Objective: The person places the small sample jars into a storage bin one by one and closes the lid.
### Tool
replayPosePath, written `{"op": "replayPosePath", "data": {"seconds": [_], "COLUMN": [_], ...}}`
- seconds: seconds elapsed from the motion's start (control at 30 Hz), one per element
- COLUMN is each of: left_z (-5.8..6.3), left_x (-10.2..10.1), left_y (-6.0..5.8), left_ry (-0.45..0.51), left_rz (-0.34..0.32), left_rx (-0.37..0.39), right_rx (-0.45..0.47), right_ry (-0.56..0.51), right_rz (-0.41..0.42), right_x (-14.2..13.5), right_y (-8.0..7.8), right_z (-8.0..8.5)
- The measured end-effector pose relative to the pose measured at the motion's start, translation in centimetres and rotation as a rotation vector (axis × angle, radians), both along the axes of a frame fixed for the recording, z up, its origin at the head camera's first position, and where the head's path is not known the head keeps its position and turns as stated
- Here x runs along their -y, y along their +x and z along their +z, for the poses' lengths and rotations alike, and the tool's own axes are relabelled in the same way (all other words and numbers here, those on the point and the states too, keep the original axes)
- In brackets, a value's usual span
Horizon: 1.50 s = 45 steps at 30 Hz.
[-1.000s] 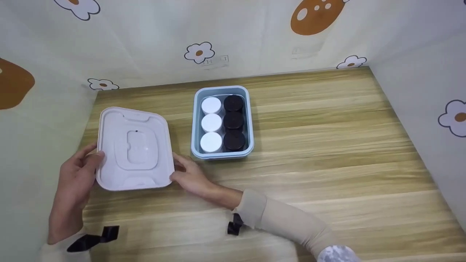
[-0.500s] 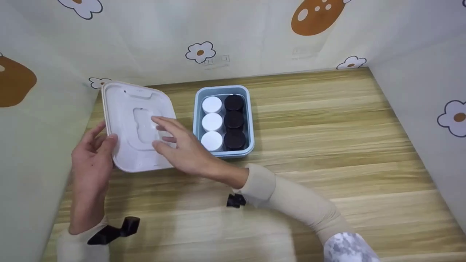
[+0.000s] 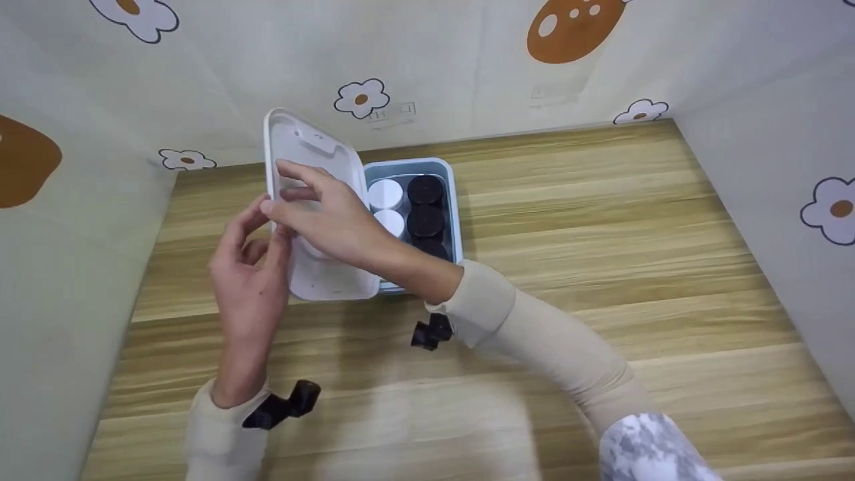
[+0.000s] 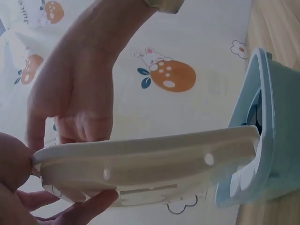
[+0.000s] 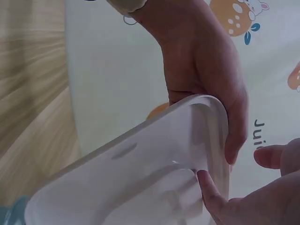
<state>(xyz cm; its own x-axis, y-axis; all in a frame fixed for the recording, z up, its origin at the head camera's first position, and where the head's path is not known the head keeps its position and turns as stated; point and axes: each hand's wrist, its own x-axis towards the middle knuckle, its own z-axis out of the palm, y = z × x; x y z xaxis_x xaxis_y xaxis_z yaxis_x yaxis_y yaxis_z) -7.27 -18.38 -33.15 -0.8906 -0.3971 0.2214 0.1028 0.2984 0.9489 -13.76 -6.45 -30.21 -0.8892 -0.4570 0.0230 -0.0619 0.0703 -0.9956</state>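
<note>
A white rounded-corner lid [image 3: 327,284] is held tilted up on its side, its right edge overlapping a light blue box [image 3: 456,220]. My left hand [image 3: 250,284] grips the lid's left edge between thumb and fingers. Across the lid's recessed inner face lies my right hand [image 3: 334,217], fingers extended and its thumb close to the left fingertips. From the left wrist, the lid [image 4: 150,157] appears edge-on, its far end at the box's rim [image 4: 265,108]. Inside the box stand white-capped containers [image 3: 386,194] and dark-capped ones [image 3: 425,190] in two rows; the nearest white cap is hidden.
The box stands on a wood-grain table [image 3: 588,254], near its back edge. Patterned sheeting [image 3: 454,73] rises behind the table and along both sides. Black wrist-worn devices [image 3: 284,406] stick out from both cuffs.
The lid has moved right and upward and tipped steeper, now partly covering the box. My right hand has left the lid's right edge and reached across its inner face toward the left hand.
</note>
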Motion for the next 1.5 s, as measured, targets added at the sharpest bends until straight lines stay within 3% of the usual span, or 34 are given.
{"op": "replayPosePath", "data": {"seconds": [0.1,0.3,0.47,0.67,0.77,0.87,0.97,1.07,1.13,1.23,1.5], "left_z": [-0.4,-0.7,-0.6,-1.1,-1.6,-2.3,-3.3,-4.4,-5.1,-5.7,-5.8], "left_x": [-1.4,-3.1,-4.1,-4.4,-4.1,-3.2,-1.8,-0.4,0.3,0.9,0.7], "left_y": [0.0,0.1,0.1,0.1,-0.3,-1.3,-2.7,-4.3,-5.3,-6.2,-6.6], "left_ry": [-0.072,-0.163,-0.175,-0.177,-0.152,-0.101,-0.039,0.104,0.222,0.333,0.367], "left_rz": [0.004,0.015,-0.097,-0.231,-0.25,-0.206,-0.189,-0.282,-0.344,-0.386,-0.398], "left_rx": [-0.038,-0.044,-0.052,-0.066,-0.051,0.025,0.209,0.387,0.452,0.485,0.46], "right_rx": [-0.005,0.041,0.136,0.209,0.223,0.225,0.228,0.235,0.249,0.276,0.277], "right_ry": [-0.039,-0.11,-0.218,-0.194,-0.22,-0.268,-0.329,-0.397,-0.45,-0.52,-0.639], "right_rz": [-0.019,-0.049,-0.097,-0.128,-0.163,-0.194,-0.222,-0.248,-0.252,-0.238,-0.281], "right_x": [-0.4,-1.2,-2.3,-3.7,-4.6,-5.5,-6.4,-7.2,-7.7,-8.2,-10.0], "right_y": [-0.2,-0.7,-1.6,-2.6,-3.1,-3.6,-4.0,-4.4,-4.5,-4.7,-5.1], "right_z": [0.1,0.5,0.8,0.8,0.5,0.1,-0.4,-1.3,-1.9,-3.0,-4.7]}}
